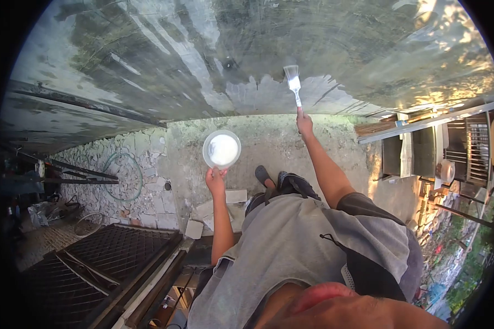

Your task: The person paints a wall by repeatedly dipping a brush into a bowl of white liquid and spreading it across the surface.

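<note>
My right hand (304, 124) is closed round the handle of a paintbrush (294, 83), whose bristles lie against the grey wall (335, 38). White paint coats the lower part of the brush. Around and below it runs a paler, wet-looking patch with an uneven top edge. My left hand (216, 179) grips the near rim of a round white bowl (207, 150), held out over the concrete floor. Bright white liquid fills much of the bowl's inside.
Broken rubble and a green hose (140, 181) lie on the ground at left. A dark metal mesh panel (121, 247) stands lower left. Loose blocks (236, 196) sit near my feet. At right are a long board (422, 125) and a slatted rack (476, 148).
</note>
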